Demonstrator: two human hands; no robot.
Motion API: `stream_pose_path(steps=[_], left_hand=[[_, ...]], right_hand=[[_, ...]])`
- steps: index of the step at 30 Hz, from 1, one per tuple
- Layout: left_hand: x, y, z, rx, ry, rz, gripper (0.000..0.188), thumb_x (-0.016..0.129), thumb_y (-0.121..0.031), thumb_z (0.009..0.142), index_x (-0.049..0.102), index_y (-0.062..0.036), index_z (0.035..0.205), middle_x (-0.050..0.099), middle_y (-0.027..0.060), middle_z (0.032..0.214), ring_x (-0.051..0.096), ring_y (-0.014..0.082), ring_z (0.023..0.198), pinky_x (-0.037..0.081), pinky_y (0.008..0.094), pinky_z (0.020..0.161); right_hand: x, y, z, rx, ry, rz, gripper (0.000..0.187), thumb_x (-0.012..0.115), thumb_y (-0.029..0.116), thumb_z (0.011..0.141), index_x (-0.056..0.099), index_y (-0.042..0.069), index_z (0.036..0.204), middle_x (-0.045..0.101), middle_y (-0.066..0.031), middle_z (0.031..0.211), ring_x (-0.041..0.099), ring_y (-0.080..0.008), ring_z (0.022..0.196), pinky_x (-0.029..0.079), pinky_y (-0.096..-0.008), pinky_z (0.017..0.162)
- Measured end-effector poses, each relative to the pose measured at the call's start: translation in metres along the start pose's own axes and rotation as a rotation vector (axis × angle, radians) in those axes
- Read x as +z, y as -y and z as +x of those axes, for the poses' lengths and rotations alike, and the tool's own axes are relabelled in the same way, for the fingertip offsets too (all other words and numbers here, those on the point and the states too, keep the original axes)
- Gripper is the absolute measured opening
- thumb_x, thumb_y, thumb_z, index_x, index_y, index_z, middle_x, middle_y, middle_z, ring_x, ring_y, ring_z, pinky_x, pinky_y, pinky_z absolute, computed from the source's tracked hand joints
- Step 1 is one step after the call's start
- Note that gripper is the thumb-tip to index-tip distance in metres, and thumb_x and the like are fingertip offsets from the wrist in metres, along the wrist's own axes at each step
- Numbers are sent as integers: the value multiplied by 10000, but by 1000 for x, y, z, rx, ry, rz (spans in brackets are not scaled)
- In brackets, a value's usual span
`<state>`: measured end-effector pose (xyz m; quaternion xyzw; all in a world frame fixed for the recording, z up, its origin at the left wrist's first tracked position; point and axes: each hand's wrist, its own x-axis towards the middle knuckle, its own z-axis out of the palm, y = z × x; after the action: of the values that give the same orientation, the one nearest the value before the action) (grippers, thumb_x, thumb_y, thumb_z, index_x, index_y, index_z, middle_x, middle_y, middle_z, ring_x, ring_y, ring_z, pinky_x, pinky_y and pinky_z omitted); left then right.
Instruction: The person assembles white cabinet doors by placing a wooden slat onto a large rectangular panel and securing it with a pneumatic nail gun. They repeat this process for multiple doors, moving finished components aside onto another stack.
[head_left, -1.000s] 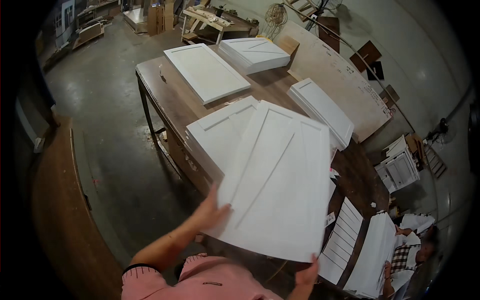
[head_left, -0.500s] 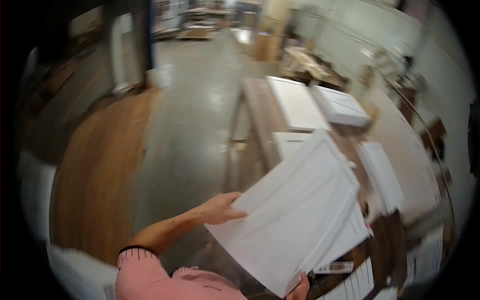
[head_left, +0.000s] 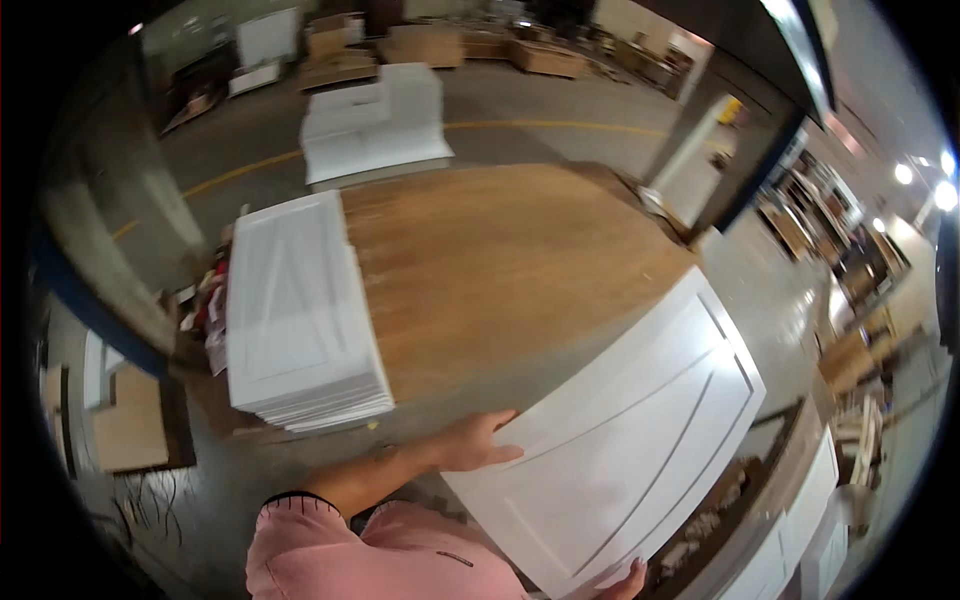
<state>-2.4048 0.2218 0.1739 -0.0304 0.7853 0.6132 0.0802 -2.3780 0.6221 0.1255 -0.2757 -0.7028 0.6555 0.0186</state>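
Note:
A large white door panel (head_left: 610, 440) with a raised border and slanting grooves is held tilted in front of me. My left hand (head_left: 482, 442) grips its left edge, thumb on the near face and fingers mostly hidden behind. At the lower right edge, my right hand (head_left: 628, 583) holds the panel too, only partly in view. To the left, a neat stack of similar white panels (head_left: 295, 290) lies on one end of a broad brown wooden surface (head_left: 510, 260), apart from the panel in my hands.
Beyond the wooden surface stands another pile of white boards (head_left: 375, 135). Pillars rise at the left (head_left: 105, 250) and the right (head_left: 745, 165). A workbench with white panels (head_left: 790, 520) is at lower right. Boards and wooden boxes (head_left: 425, 45) line the far side.
My view has swung left, from the workbench to the brown surface and the panel stack. The panel has come along in both hands, away from above the bench.

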Motion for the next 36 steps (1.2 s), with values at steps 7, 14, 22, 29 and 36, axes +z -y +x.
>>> stream_pose_path(steps=[7,14,22,29,36], left_hand=[[-162,117,-182,-259,-656,-265,610,735,-275,931,553,37,1423,701,156,1283,657,221,1145,502,369,1003],[-215,202,-347,-380,-1189,-505,379,724,-130,930,637,24,1264,703,58,1087,619,96,991,503,279,885],[-258,244,-402,-328,-1431,-587,385,682,-154,963,631,40,1291,705,64,1146,634,138,1027,503,306,927],[-304,308,-398,-370,-1420,-444,619,718,-311,962,536,6,1462,619,127,1378,596,264,1223,489,386,1020],[-275,318,-393,-608,-1112,304,901,824,-388,833,410,-66,1566,341,342,1584,398,543,1422,417,546,1134]], right_hand=[[244,6,-50,-59,441,-229,705,645,384,989,460,-35,1524,507,-186,1517,487,-293,1379,368,-397,1141],[455,8,-165,-71,1113,-474,575,638,384,986,583,24,1431,585,-125,1387,512,-254,1284,371,-382,1111],[593,-77,-202,-302,1276,-575,401,655,381,980,673,39,1190,629,-6,995,543,-177,959,446,-345,894],[651,-73,-220,-246,1341,-641,595,687,450,951,613,15,1351,635,-170,1217,578,-240,1140,472,-382,983],[620,-166,-178,-1052,1323,-711,664,811,301,871,556,72,1440,595,-237,1370,530,-416,1323,477,-503,1066]])
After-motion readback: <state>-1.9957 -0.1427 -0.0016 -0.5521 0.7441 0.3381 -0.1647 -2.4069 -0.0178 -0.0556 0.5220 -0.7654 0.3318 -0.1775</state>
